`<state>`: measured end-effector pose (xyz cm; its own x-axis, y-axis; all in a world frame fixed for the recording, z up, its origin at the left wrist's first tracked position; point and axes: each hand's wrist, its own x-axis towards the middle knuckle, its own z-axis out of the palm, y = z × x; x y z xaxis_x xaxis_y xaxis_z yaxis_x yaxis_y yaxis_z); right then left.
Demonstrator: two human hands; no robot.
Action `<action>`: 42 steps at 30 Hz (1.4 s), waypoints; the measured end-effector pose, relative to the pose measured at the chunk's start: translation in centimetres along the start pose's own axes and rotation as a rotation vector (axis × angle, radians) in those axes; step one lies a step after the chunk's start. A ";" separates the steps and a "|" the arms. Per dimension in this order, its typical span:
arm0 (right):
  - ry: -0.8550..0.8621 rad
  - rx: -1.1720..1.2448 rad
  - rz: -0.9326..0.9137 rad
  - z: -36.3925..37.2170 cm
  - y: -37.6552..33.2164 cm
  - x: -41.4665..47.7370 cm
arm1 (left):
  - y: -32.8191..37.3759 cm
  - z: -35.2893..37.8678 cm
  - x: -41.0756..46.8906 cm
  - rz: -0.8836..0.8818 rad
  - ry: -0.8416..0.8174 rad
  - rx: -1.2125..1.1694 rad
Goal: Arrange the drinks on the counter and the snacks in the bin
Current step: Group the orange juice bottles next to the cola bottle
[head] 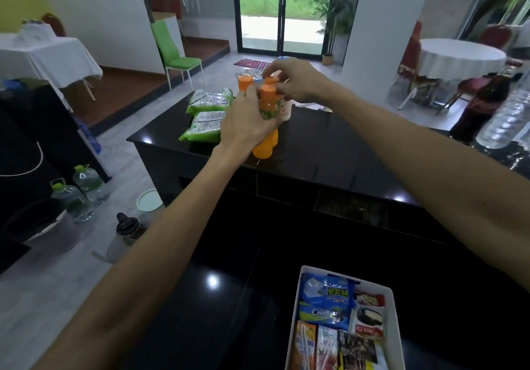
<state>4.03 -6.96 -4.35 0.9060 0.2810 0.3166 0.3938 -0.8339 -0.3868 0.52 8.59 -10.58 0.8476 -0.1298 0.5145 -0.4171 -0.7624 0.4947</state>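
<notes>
Three orange-capped juice bottles stand close together at the far end of the black counter (329, 151). My left hand (246, 128) grips the nearest orange bottle (265, 146) around its middle. Beyond it, my right hand (292, 83) pinches the top of the rear bottle (271, 80); the third bottle (245, 83) stands to the left. Two green snack packs (210, 100) (202, 127) lie on the counter left of the bottles. A white bin (394, 321) at the near right holds several snack packets and drink cartons.
A dark cola bottle (484, 103) and a large clear water bottle (507, 117) stand at the counter's right end. Water jugs (86, 186) and a flask sit on the floor at left. A green chair (175, 54) stands beyond.
</notes>
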 end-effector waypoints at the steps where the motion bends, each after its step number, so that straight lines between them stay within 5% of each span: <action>1: 0.027 -0.001 0.001 0.0 0.3 -0.1 | 0.2 0.3 -0.2 0.006 0.020 -0.005; 9: 0.109 -0.108 0.132 -5.0 5.0 -3.4 | 3.3 1.4 -0.2 0.084 0.074 -0.229; 27: 0.288 -0.438 0.555 -15.3 17.3 -19.7 | 22.5 16.4 -2.1 0.300 -0.309 -0.578; 32: 0.347 -0.361 0.548 -14.9 18.9 -21.8 | 21.9 18.1 -2.2 0.304 -0.291 -0.623; 38: 0.416 -0.151 0.597 -13.3 20.3 -23.7 | 18.9 19.2 -3.0 0.303 -0.541 -0.473; 42: 0.402 0.044 0.670 -10.5 21.3 -25.6 | 18.1 20.2 -3.7 0.253 -0.563 -0.455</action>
<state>-12.40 -36.89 -11.62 0.8302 -0.4766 0.2892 -0.2041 -0.7426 -0.6379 -3.55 -17.56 -17.66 0.6969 -0.6620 0.2758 -0.6109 -0.3466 0.7118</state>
